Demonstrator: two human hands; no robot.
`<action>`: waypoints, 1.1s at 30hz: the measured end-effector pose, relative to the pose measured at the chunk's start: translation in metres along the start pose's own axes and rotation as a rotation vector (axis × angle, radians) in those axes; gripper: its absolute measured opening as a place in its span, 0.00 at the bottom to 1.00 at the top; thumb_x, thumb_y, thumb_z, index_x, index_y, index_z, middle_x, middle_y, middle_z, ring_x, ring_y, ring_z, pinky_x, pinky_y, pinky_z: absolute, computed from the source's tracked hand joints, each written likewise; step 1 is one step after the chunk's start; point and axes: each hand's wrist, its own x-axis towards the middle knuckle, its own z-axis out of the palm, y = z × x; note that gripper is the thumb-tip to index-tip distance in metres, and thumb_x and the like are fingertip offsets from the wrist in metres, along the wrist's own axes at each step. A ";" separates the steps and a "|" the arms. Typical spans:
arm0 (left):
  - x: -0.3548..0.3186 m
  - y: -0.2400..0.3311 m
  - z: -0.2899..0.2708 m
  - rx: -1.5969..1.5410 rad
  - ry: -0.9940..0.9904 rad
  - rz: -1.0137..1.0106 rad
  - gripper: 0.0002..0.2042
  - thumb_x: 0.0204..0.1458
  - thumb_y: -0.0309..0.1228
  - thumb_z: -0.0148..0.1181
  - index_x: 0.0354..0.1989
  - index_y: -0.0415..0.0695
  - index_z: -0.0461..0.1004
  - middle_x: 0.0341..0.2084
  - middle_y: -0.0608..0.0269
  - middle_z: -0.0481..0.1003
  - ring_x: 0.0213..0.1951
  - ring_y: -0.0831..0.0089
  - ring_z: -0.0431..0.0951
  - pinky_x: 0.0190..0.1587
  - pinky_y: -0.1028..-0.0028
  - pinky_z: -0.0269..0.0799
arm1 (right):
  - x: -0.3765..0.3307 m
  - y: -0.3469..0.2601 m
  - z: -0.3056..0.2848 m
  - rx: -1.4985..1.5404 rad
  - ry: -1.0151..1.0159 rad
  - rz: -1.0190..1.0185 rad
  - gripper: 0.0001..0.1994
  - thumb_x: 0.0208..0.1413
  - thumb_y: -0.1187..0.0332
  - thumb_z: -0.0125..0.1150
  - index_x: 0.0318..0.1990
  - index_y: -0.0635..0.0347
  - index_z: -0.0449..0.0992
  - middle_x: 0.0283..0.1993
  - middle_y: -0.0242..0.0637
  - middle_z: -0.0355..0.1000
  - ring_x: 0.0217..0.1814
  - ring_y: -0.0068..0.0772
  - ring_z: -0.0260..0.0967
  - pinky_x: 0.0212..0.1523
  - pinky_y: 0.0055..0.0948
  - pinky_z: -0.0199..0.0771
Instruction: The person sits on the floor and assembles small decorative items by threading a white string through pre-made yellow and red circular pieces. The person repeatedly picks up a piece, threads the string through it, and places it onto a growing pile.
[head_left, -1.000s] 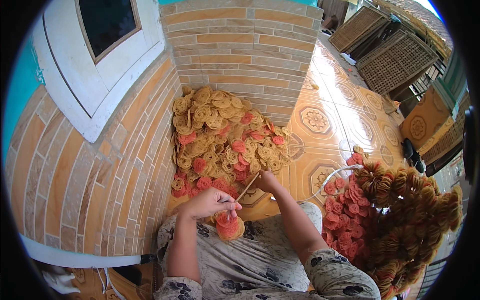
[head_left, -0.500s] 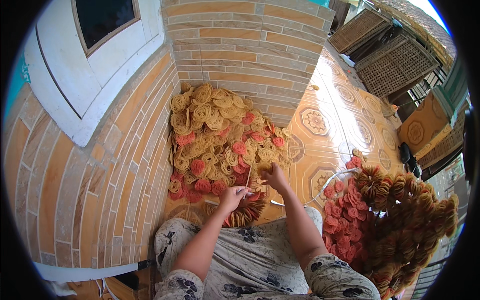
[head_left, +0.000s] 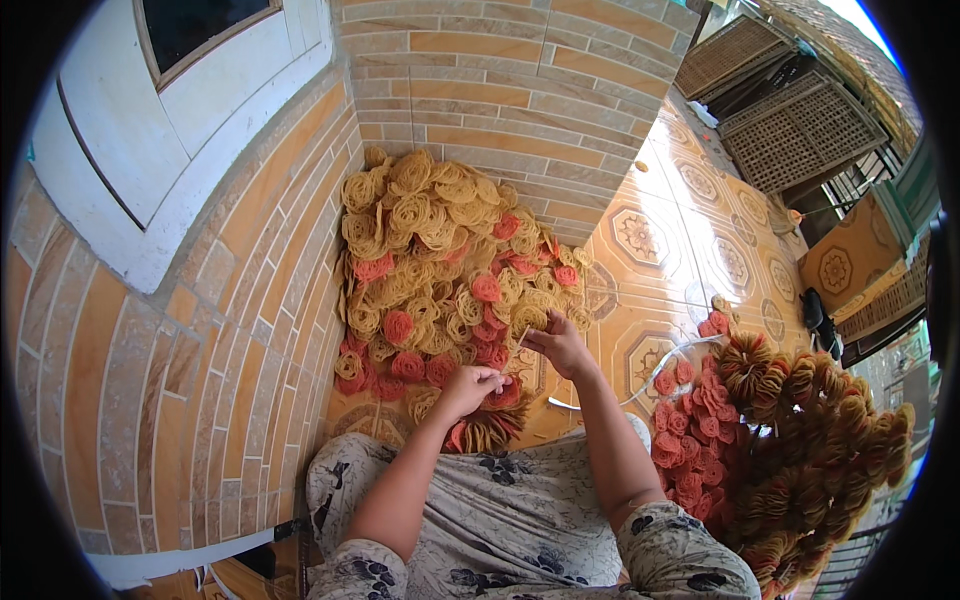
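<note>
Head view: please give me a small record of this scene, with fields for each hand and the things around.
left hand: closed on a bundle of tan and red coils above the lap
right hand: pinching a thin strip, raised over the pile
pile by wall: tan and red coiled rosettes heaped against the brick wall
heap at right: red rosettes and darker tan coils
floor: patterned orange tiles

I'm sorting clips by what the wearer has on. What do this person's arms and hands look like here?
Both forearms are bare, with no sleeves in view. The left hand and right hand wear no gloves; no rings, watch or bracelets can be made out. A light grey garment with dark flower prints covers the lap.
</note>
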 end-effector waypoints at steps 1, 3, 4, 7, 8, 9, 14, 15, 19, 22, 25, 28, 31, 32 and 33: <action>0.000 0.000 0.000 0.027 -0.007 -0.021 0.13 0.58 0.34 0.56 0.32 0.35 0.78 0.37 0.63 0.81 0.41 0.79 0.77 0.47 0.75 0.69 | -0.001 -0.001 0.002 -0.016 -0.018 -0.036 0.17 0.56 0.81 0.54 0.54 0.67 0.63 0.51 0.42 0.70 0.51 0.34 0.70 0.53 0.35 0.74; 0.001 -0.001 0.000 0.036 0.001 -0.044 0.13 0.58 0.34 0.56 0.32 0.35 0.78 0.36 0.63 0.81 0.40 0.79 0.77 0.46 0.75 0.69 | -0.002 -0.003 0.005 -0.039 -0.020 -0.073 0.18 0.56 0.82 0.54 0.54 0.68 0.63 0.52 0.42 0.69 0.52 0.33 0.70 0.53 0.34 0.74; 0.002 -0.001 0.001 0.050 0.002 -0.073 0.13 0.58 0.34 0.56 0.32 0.35 0.78 0.36 0.63 0.81 0.40 0.79 0.77 0.46 0.75 0.69 | -0.003 -0.004 0.007 -0.148 -0.020 -0.114 0.18 0.55 0.82 0.54 0.54 0.68 0.63 0.53 0.42 0.69 0.52 0.33 0.70 0.53 0.33 0.73; 0.001 -0.002 0.002 0.023 0.036 -0.084 0.12 0.58 0.34 0.56 0.33 0.36 0.79 0.34 0.63 0.81 0.37 0.79 0.77 0.44 0.75 0.69 | -0.007 -0.005 0.010 -0.339 -0.049 -0.222 0.18 0.56 0.81 0.54 0.54 0.68 0.63 0.53 0.40 0.69 0.52 0.31 0.70 0.55 0.32 0.71; 0.001 -0.002 0.002 0.004 0.064 -0.060 0.12 0.58 0.34 0.57 0.33 0.36 0.79 0.34 0.63 0.81 0.37 0.80 0.76 0.43 0.75 0.69 | -0.008 -0.005 0.010 -0.326 -0.070 -0.262 0.18 0.56 0.80 0.54 0.54 0.66 0.64 0.53 0.39 0.69 0.52 0.30 0.70 0.57 0.33 0.70; 0.000 -0.002 0.004 -0.010 0.091 -0.053 0.12 0.58 0.34 0.57 0.33 0.36 0.79 0.33 0.63 0.81 0.36 0.80 0.76 0.43 0.76 0.69 | -0.009 -0.005 0.010 -0.300 -0.132 -0.322 0.17 0.57 0.79 0.54 0.54 0.65 0.65 0.52 0.37 0.69 0.51 0.30 0.70 0.58 0.33 0.69; 0.001 -0.004 0.007 -0.017 0.148 0.028 0.12 0.55 0.36 0.59 0.37 0.39 0.80 0.25 0.64 0.80 0.27 0.79 0.75 0.32 0.75 0.68 | -0.008 -0.006 0.002 0.042 0.008 -0.049 0.13 0.63 0.71 0.49 0.53 0.64 0.66 0.51 0.36 0.71 0.51 0.29 0.71 0.58 0.32 0.67; 0.001 -0.005 0.007 0.026 0.135 -0.002 0.12 0.55 0.36 0.60 0.36 0.39 0.80 0.25 0.63 0.80 0.27 0.79 0.76 0.32 0.75 0.69 | -0.008 -0.006 0.001 0.088 -0.023 -0.040 0.12 0.64 0.70 0.47 0.53 0.63 0.66 0.50 0.35 0.71 0.51 0.28 0.71 0.58 0.31 0.68; 0.001 -0.007 0.006 0.048 0.114 -0.005 0.11 0.54 0.36 0.60 0.34 0.39 0.80 0.26 0.62 0.80 0.27 0.78 0.77 0.33 0.76 0.69 | -0.005 -0.002 0.002 0.038 0.037 -0.055 0.22 0.63 0.67 0.51 0.57 0.77 0.59 0.53 0.45 0.68 0.54 0.33 0.70 0.57 0.32 0.69; 0.002 -0.007 0.006 0.026 0.107 -0.020 0.12 0.54 0.36 0.60 0.35 0.39 0.80 0.26 0.62 0.80 0.27 0.78 0.77 0.33 0.76 0.69 | -0.004 0.000 0.004 -0.013 0.075 -0.075 0.19 0.64 0.66 0.51 0.55 0.75 0.62 0.52 0.44 0.69 0.53 0.32 0.70 0.56 0.30 0.70; 0.002 -0.006 0.006 0.049 0.095 -0.041 0.11 0.55 0.36 0.59 0.36 0.41 0.81 0.27 0.64 0.81 0.29 0.79 0.77 0.35 0.76 0.69 | -0.004 -0.001 0.005 -0.093 0.034 -0.131 0.16 0.64 0.66 0.52 0.52 0.71 0.64 0.50 0.41 0.71 0.50 0.28 0.71 0.53 0.27 0.71; 0.001 -0.002 0.005 -0.099 0.042 -0.068 0.11 0.56 0.36 0.58 0.38 0.43 0.81 0.31 0.66 0.81 0.32 0.82 0.76 0.38 0.78 0.68 | -0.005 -0.004 0.006 -0.195 0.024 -0.188 0.13 0.63 0.67 0.52 0.50 0.68 0.66 0.46 0.36 0.72 0.47 0.23 0.70 0.49 0.24 0.70; -0.001 0.002 0.004 -0.247 -0.015 -0.119 0.11 0.58 0.34 0.56 0.43 0.42 0.79 0.33 0.69 0.79 0.38 0.82 0.72 0.47 0.77 0.64 | -0.007 -0.005 0.008 -0.288 0.027 -0.253 0.11 0.63 0.68 0.52 0.48 0.65 0.67 0.43 0.33 0.73 0.45 0.20 0.70 0.47 0.23 0.69; -0.002 0.002 0.004 -0.275 -0.010 -0.145 0.11 0.58 0.34 0.56 0.43 0.42 0.79 0.32 0.70 0.78 0.38 0.82 0.72 0.47 0.77 0.64 | -0.007 -0.005 0.008 -0.267 0.001 -0.292 0.10 0.63 0.68 0.51 0.47 0.65 0.68 0.42 0.32 0.73 0.45 0.20 0.70 0.47 0.23 0.69; -0.002 0.003 0.004 -0.308 -0.007 -0.164 0.11 0.58 0.34 0.57 0.43 0.42 0.79 0.32 0.70 0.78 0.37 0.82 0.72 0.47 0.77 0.64 | -0.007 -0.004 0.009 -0.232 -0.072 -0.341 0.10 0.64 0.67 0.51 0.46 0.64 0.69 0.41 0.32 0.73 0.45 0.20 0.70 0.47 0.23 0.68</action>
